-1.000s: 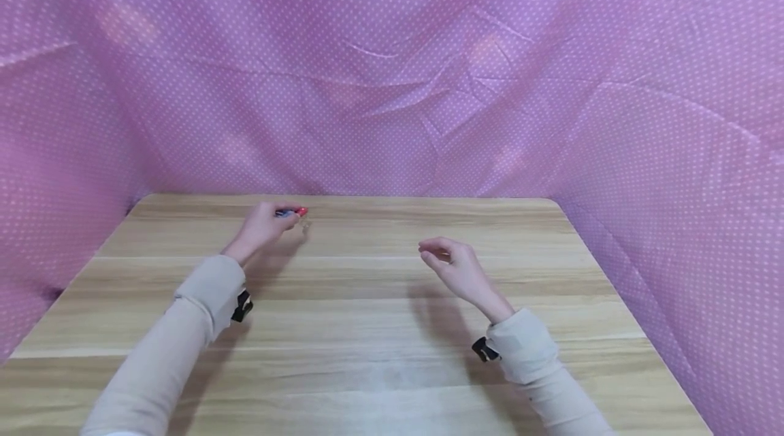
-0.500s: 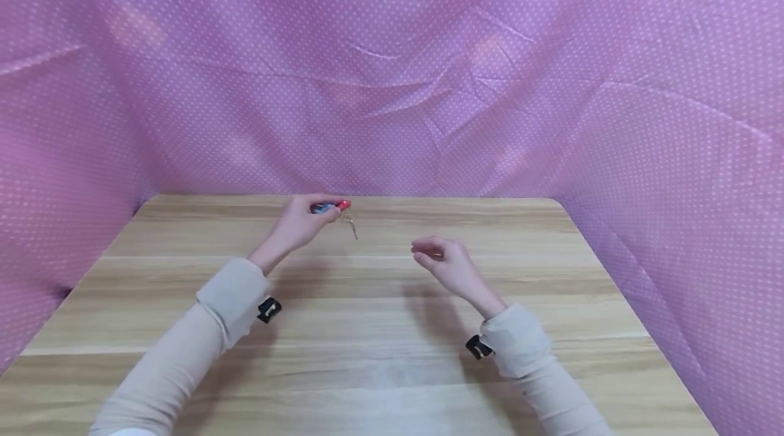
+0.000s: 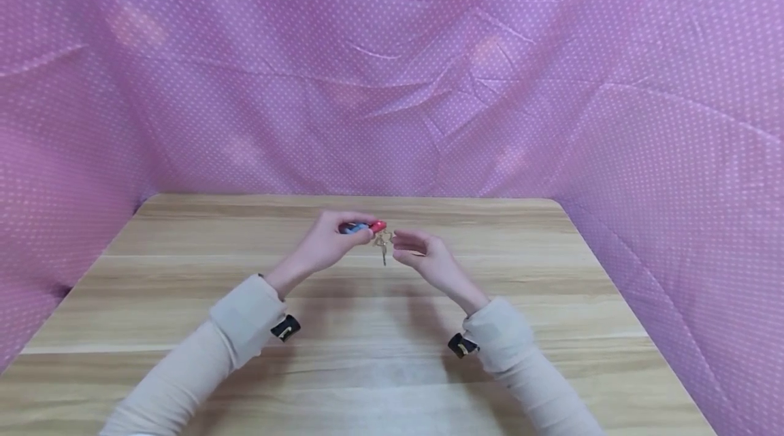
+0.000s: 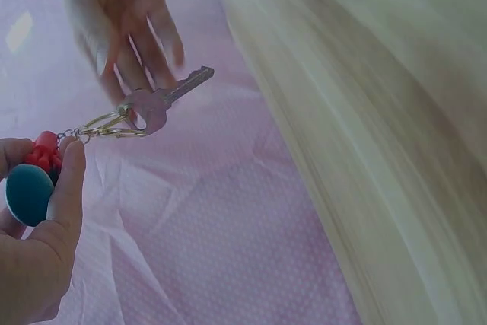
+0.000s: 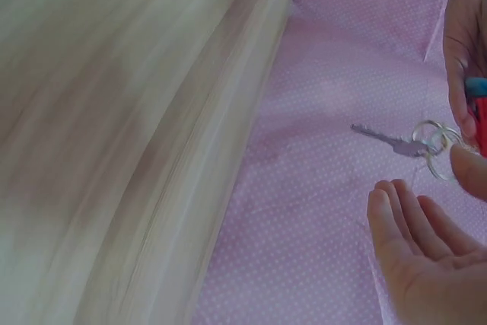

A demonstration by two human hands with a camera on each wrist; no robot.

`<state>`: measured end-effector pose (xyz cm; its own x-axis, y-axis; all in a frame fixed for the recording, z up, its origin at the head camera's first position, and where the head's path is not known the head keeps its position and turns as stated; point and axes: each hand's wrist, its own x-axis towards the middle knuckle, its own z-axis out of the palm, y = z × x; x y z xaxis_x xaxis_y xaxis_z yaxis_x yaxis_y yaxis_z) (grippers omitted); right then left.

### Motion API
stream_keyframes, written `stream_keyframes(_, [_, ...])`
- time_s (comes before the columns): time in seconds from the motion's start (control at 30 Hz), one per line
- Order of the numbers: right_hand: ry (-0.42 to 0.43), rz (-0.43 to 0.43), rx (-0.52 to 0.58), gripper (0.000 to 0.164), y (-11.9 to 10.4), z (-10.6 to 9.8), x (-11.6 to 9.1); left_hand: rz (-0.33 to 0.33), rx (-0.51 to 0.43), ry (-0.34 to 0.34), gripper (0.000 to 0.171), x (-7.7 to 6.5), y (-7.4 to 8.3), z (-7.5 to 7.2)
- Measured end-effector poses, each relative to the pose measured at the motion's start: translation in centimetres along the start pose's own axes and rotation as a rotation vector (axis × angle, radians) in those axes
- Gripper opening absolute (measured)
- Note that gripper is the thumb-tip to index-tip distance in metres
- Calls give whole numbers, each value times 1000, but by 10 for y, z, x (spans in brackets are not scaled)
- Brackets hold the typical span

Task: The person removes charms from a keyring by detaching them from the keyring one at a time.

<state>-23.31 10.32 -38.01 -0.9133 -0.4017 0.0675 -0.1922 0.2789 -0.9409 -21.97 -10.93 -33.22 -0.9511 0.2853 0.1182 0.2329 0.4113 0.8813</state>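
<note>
My left hand [image 3: 324,243] pinches a keychain charm [image 4: 30,194] between thumb and fingers, above the middle of the table. The charm has a red end and a rounded teal part; my fingers cover some of it. From its small chain hang gold-coloured rings [image 4: 110,129] and a metal key [image 4: 154,110]. In the head view the key dangles downward between my two hands. My right hand [image 3: 436,264] is close beside the rings, fingers extended and thumb apart, with nothing in its grasp. The right wrist view shows its fingertips [image 5: 392,188] near the key.
Both hands are over a wooden table [image 3: 392,368] with light wood grain. Pink dotted cloth [image 3: 392,116] hangs behind the table and along both sides. A black wrist strap piece [image 3: 286,328] sticks out at my left cuff, another at the right.
My left hand has carried the keychain rightward from the far left of the table to the middle. My right hand has shifted slightly left, so the hands are now close together.
</note>
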Motion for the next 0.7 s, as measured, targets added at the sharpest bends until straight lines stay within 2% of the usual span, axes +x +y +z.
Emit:
stream_keyframes(0.17, [-75, -46, 40, 37, -4, 8, 1, 19, -85, -13, 29, -5, 4, 12])
stream_keyframes(0.3, [-80, -66, 22, 27, -3, 8, -3, 12, -108, -2, 28, -9, 4, 16])
stream_keyframes(0.43, [-48, -85, 22, 29, -2, 3, -7, 5, -171, 4, 30, -12, -1, 17])
stream_keyframes(0.7, [99, -111, 16, 25, -4, -11, -11, -61, -346, -20, 33, -16, -19, 18])
